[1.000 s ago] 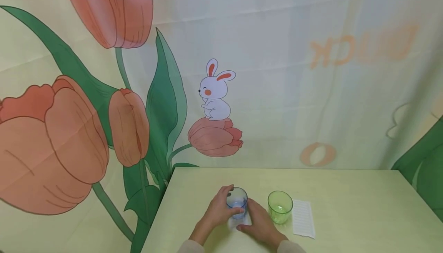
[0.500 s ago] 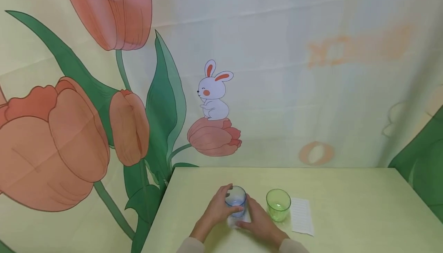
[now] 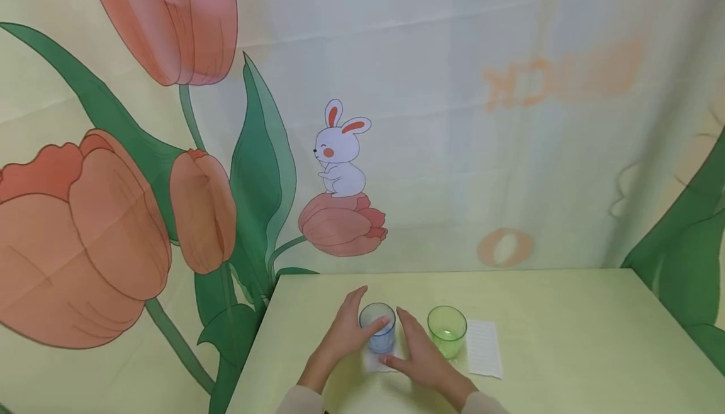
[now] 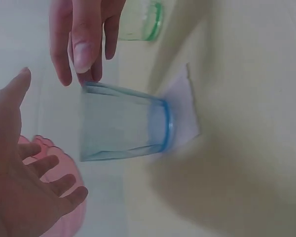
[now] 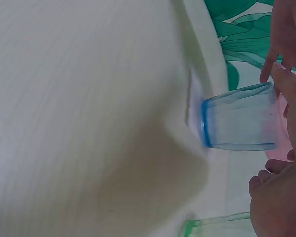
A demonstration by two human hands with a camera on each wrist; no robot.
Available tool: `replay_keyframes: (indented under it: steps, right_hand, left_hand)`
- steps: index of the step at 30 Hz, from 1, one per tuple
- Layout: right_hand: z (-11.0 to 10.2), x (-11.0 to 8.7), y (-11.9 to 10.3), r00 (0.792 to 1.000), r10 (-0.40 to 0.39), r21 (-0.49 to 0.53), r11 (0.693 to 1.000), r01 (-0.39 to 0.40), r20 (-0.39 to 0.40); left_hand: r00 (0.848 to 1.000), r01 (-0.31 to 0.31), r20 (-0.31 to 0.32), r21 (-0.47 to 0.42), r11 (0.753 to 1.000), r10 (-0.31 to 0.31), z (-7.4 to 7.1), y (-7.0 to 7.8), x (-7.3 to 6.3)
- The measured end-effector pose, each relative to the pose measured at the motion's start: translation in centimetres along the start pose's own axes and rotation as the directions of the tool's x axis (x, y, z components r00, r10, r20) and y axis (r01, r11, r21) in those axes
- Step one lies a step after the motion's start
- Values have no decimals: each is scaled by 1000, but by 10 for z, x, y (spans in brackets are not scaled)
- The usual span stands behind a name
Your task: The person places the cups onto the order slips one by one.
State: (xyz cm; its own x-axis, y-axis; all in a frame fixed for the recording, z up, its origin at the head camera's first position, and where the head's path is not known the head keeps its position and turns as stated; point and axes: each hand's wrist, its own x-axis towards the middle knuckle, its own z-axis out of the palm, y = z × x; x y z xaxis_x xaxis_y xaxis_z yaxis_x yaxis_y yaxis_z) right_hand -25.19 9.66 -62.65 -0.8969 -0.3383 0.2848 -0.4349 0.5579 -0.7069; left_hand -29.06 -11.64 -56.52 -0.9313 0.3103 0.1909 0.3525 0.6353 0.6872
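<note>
A clear blue glass stands upright on a small white paper towel. To its left is my left hand, fingers spread, with the thumb overlapping the near side of the glass in the head view. The left wrist view shows a gap between that palm and the glass. My right hand lies to the right of the glass, fingers extended and thumb pointing left, near the paper. In the right wrist view this hand is spread around the rim side of the glass.
A clear green glass stands right of my right hand, close to it. Beside that glass lies another white paper towel. The pale yellow table ends at a hanging curtain printed with tulips and a rabbit.
Both hands have loosened from the blue glass and moved outward, their fingers straighter. The glass stays on its paper. The head view has turned slightly right.
</note>
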Motion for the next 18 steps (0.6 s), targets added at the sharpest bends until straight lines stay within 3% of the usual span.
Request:
replay_keyframes:
  steps: [4, 9, 14, 18]
  right_hand:
    - [-23, 0, -17, 999, -23, -45, 999, 25, 37]
    - [-58, 0, -37, 991, -100, -135, 984, 112, 94]
    - [-95, -3, -45, 988, -142, -241, 959, 152, 55]
    - [-122, -8, -45, 988, -155, -304, 940, 155, 25]
  left_hand:
    - [999, -41, 5, 75, 996, 40, -13, 15, 2]
    - [997, -69, -12, 194, 979, 73, -25, 29, -2]
    - [993, -106, -15, 269, 957, 114, -31, 42, -5]
    - [993, -110, 8, 327, 939, 114, -34, 52, -5]
